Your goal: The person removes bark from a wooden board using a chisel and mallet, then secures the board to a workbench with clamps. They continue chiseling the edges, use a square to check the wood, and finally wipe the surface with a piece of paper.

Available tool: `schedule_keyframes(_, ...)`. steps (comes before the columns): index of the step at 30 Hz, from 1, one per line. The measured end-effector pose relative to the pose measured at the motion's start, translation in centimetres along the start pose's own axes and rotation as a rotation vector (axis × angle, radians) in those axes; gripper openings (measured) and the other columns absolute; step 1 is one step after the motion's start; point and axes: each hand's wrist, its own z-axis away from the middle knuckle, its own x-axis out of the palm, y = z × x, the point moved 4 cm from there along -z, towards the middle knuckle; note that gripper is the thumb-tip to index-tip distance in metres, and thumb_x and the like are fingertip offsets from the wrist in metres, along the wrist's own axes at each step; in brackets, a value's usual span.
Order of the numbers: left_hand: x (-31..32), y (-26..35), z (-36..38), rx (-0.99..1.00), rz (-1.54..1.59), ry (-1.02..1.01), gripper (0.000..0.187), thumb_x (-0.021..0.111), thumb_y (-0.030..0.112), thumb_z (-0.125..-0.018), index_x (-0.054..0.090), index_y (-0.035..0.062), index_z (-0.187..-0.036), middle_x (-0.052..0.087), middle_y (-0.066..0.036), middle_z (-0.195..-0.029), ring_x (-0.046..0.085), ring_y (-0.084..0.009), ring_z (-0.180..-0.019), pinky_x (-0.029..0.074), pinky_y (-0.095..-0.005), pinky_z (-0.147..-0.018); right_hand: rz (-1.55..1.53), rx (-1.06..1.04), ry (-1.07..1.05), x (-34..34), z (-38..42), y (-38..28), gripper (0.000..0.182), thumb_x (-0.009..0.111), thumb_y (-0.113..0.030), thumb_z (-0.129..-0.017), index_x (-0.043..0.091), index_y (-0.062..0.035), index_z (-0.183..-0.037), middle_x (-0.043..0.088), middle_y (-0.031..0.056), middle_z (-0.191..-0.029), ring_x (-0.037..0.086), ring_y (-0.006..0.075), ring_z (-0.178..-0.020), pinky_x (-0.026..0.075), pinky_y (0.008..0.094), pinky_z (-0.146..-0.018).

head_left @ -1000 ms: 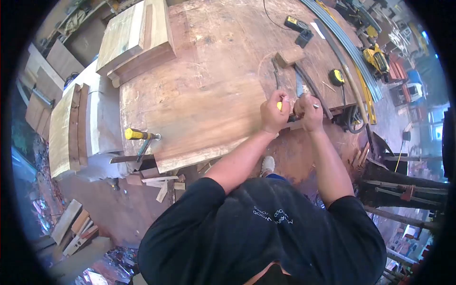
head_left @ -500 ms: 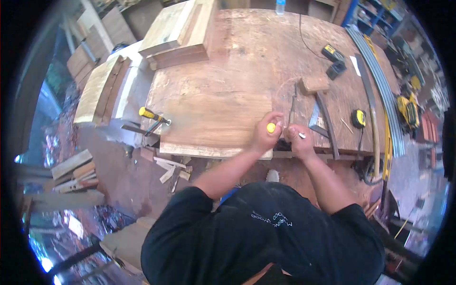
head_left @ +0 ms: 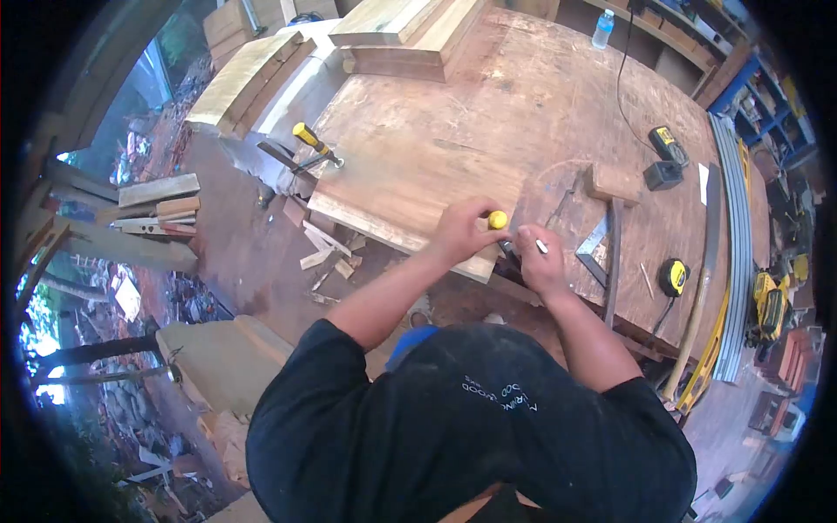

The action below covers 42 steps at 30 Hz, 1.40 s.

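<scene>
My left hand [head_left: 466, 232] is closed around a clamp at the near right corner of a wooden board [head_left: 410, 187]; the clamp's yellow handle end [head_left: 497, 219] shows by my thumb. Right beside it, my right hand [head_left: 542, 263] is closed, with a slim white-ended pen-like stick [head_left: 541, 247] jutting from the fingers. Whether that hand also grips the clamp is hidden. A second clamp [head_left: 311, 139], with a yellow and black handle, sits at the board's left edge. Just right of my hands lies a metal square [head_left: 594, 248].
A wooden block [head_left: 612, 183], a dark curved strip [head_left: 613, 261], a tape measure [head_left: 674, 277] and a battery [head_left: 664, 175] lie on the workbench [head_left: 514, 96]. Thick timber [head_left: 397, 61] is stacked at the back left. Long metal tubes [head_left: 737, 253] run along the right, and a bottle [head_left: 602, 30] stands behind.
The head view has turned, so the bench appears tilted and shifted. Both hands remain together at the board's corner, the left still at the yellow-handled clamp.
</scene>
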Motion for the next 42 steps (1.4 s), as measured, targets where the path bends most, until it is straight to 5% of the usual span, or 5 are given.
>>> schedule_keyframes(6,0.2,0.1,0.8,-0.076,0.317,0.366,0.041,0.08,0.02,-0.071,0.06,0.0069,-0.105,0.066,-0.008,-0.098,0.065,-0.0245,-0.087,0.051,-0.0348,-0.078,0.003,0.003,0.007,-0.1,0.0,-0.7,0.044,0.048,-0.036,-0.098,0.055,-0.0007,-0.073,0.046,0.0016,-0.061,0.042,0.0102,-0.061,0.036,0.0297,-0.055)
schedule_keyframes(14,-1.7,2.3,-0.3,-0.368,-0.176,-0.021,0.046,0.076,0.014,-0.075,0.055,0.006,-0.115,0.064,-0.013,-0.103,0.062,-0.0268,-0.099,0.05,-0.0354,-0.081,0.086,0.026,0.034,0.5,0.4,-0.7,0.05,0.044,-0.041,-0.099,0.05,-0.0024,-0.069,0.042,0.0,-0.06,0.039,0.0097,-0.059,0.033,0.0298,-0.053)
schedule_keyframes(18,-1.6,1.9,0.5,0.126,0.057,0.122,0.033,0.074,0.013,-0.076,0.055,0.0052,-0.102,0.062,-0.011,-0.095,0.062,-0.0282,-0.089,0.049,-0.0368,-0.075,0.077,0.015,0.192,0.3,0.8,-1.5,0.051,0.041,-0.041,-0.1,0.046,-0.005,-0.065,0.041,-0.0025,-0.06,0.038,0.0093,-0.058,0.031,0.0282,-0.052)
schedule_keyframes(26,-1.9,1.6,0.3,-0.266,-0.099,-0.025,0.041,0.068,0.01,-0.08,0.058,0.0095,-0.12,0.062,-0.014,-0.11,0.06,-0.0284,-0.105,0.047,-0.0379,-0.09,0.034,-0.026,0.069,1.9,0.8,-1.6,0.049,0.041,-0.037,-0.101,0.045,-0.0055,-0.065,0.039,-0.0028,-0.06,0.036,0.0078,-0.056,0.028,0.0273,-0.05)
schedule_keyframes(42,-2.6,1.4,3.8,0.148,0.1,-0.015,0.037,0.08,0.03,-0.068,0.06,0.0078,-0.089,0.063,-0.008,-0.089,0.062,-0.0286,-0.085,0.049,-0.0372,-0.072,0.043,-0.011,-0.08,1.4,2.5,-1.1,0.048,0.046,-0.035,-0.099,0.045,-0.0016,-0.065,0.041,0.0007,-0.06,0.04,0.0104,-0.058,0.033,0.0285,-0.053)
